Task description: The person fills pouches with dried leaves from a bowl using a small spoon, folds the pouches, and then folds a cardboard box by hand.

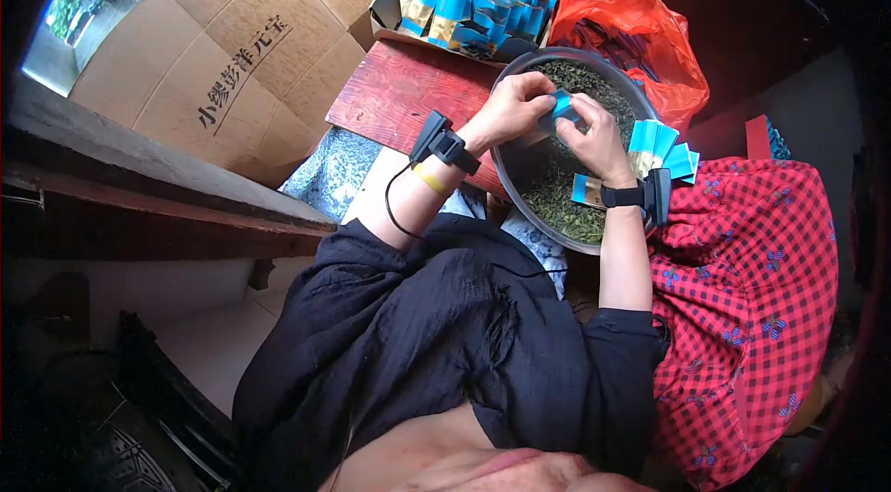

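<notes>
Both hands meet over a round basin (522,204) that holds dried green leaves (566,216). Between them is a small blue packet (560,109). My left hand (513,108) pinches its left side, and my right hand (596,137) grips its right side with thumb and fingers. Whether the packet's top is open or sealed I cannot make out. Below my right wrist, a blue and tan packet (587,190) lies on the leaves. Several flat blue packets (653,141) are fanned out at the basin's right rim.
A box (388,17) packed with upright blue and tan packets stands behind a red wooden board (408,88). Beside it sits a red plastic bag (676,56). A large cardboard sheet (241,56) leans at left; red checked cloth (742,306) lies at right.
</notes>
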`<state>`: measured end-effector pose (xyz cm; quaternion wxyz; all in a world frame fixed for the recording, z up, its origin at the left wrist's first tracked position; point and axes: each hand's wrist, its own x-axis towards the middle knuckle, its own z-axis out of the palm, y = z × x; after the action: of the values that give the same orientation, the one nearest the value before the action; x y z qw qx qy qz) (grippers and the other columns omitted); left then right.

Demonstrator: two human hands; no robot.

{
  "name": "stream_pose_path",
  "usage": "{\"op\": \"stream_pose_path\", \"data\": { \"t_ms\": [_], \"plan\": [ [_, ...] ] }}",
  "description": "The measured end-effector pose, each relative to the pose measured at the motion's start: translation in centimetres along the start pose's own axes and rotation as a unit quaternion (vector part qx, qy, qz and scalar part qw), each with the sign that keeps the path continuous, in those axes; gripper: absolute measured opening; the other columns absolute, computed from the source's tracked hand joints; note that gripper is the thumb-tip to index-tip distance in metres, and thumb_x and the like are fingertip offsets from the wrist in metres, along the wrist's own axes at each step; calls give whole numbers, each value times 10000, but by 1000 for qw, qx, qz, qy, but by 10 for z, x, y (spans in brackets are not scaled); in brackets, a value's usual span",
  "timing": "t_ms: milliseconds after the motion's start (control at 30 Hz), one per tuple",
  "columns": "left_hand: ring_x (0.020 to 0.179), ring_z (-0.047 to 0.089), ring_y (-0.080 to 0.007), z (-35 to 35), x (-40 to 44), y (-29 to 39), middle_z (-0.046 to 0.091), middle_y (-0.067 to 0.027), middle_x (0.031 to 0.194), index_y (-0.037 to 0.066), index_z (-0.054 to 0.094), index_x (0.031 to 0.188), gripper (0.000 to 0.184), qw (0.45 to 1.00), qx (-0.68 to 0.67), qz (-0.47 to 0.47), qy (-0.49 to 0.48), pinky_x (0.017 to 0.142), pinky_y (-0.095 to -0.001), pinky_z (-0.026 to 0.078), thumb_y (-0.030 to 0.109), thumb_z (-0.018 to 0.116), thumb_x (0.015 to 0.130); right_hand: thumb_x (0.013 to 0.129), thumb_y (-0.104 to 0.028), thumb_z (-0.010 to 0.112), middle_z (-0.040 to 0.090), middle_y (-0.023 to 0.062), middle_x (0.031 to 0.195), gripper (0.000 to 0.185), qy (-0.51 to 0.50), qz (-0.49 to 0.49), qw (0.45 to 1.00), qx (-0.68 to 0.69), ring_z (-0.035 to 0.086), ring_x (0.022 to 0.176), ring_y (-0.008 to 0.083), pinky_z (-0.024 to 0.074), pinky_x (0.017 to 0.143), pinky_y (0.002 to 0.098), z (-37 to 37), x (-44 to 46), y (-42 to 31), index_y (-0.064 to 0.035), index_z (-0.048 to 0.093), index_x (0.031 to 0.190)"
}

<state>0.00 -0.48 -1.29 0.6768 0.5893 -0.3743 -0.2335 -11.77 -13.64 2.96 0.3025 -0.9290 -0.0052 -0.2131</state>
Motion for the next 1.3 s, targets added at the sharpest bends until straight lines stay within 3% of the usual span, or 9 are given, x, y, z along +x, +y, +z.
{"op": "stream_pose_path", "data": {
  "t_ms": [167, 300, 367, 567, 633, 900, 967, 1167, 1300],
  "plan": [
    [741, 566, -72, 1, 1, 0, 617, -12, 774, -15, 625, 900, 109, 1000, 10, 20, -6, 658, -258, 481, 72, 595, 841, 768, -151, 609, 598, 151, 892, 219, -36, 37, 998, 38, 617, 807, 308, 490, 741, 362, 0, -2, 6, 10, 591, 915],
    [710, 565, -53, -4, 5, 6, 616, 1, 782, 16, 632, 912, 87, 985, -82, 95, 119, 655, -226, 483, 67, 650, 844, 875, -87, 603, 646, 74, 1036, 228, 147, 6, 984, 104, 619, 922, 147, 494, 807, 273, -4, -1, -9, -25, 604, 1095],
    [725, 578, -70, -28, 1, 32, 631, 6, 836, 40, 628, 996, 134, 979, -154, 47, 128, 638, -231, 484, 78, 647, 869, 894, -72, 591, 649, 63, 1047, 217, 171, 26, 978, 117, 625, 933, 134, 493, 823, 259, -4, -2, -2, -16, 598, 1103],
    [782, 586, -96, -128, 40, 51, 632, -41, 914, 13, 612, 992, 135, 907, -148, 216, 331, 690, -235, 503, 22, 580, 861, 871, -81, 608, 676, 52, 943, 203, 184, 8, 974, 135, 648, 801, 124, 517, 707, 261, 4, 1, 6, -40, 630, 1069],
    [804, 585, -112, -149, 55, 41, 631, -51, 922, 3, 600, 994, 146, 891, -107, 220, 383, 746, -252, 502, -6, 544, 860, 885, -48, 613, 662, 81, 1040, 222, 144, 43, 978, 145, 635, 962, 149, 493, 858, 269, 3, 0, 3, -4, 595, 1102],
    [762, 569, -123, -166, 97, -47, 622, -34, 887, 15, 621, 1020, 208, 941, -45, -41, 334, 679, -259, 483, 1, 598, 814, 884, -26, 583, 661, 87, 1044, 251, 102, 90, 978, 158, 634, 947, 145, 498, 848, 275, 1, -4, 6, -14, 575, 1134],
    [937, 607, -193, -180, 101, -72, 633, -102, 1035, 3, 584, 1120, 342, 958, -38, -28, 282, 854, -307, 483, -34, 545, 783, 901, -31, 556, 640, 101, 1077, 269, 90, 113, 971, 188, 624, 932, 149, 499, 845, 279, 2, -7, 14, -2, 550, 1168],
    [1189, 520, -273, -279, 92, -16, 561, -204, 1241, -30, 472, 1286, 513, 918, 238, 38, 315, 995, -366, 428, 103, 589, 805, 919, -43, 539, 615, 97, 1085, 270, 83, 173, 953, 234, 599, 913, 152, 487, 820, 266, 9, -12, 30, 2, 538, 1185],
    [1218, 467, -368, -437, 81, 28, 493, -217, 1315, 15, 513, 1258, 589, 755, 541, -34, 368, 1030, -422, 388, 306, 625, 759, 935, -93, 543, 620, 79, 1039, 239, 70, 211, 944, 243, 583, 838, 128, 477, 755, 242, 8, -9, 35, -5, 548, 1157]
  ]
}}
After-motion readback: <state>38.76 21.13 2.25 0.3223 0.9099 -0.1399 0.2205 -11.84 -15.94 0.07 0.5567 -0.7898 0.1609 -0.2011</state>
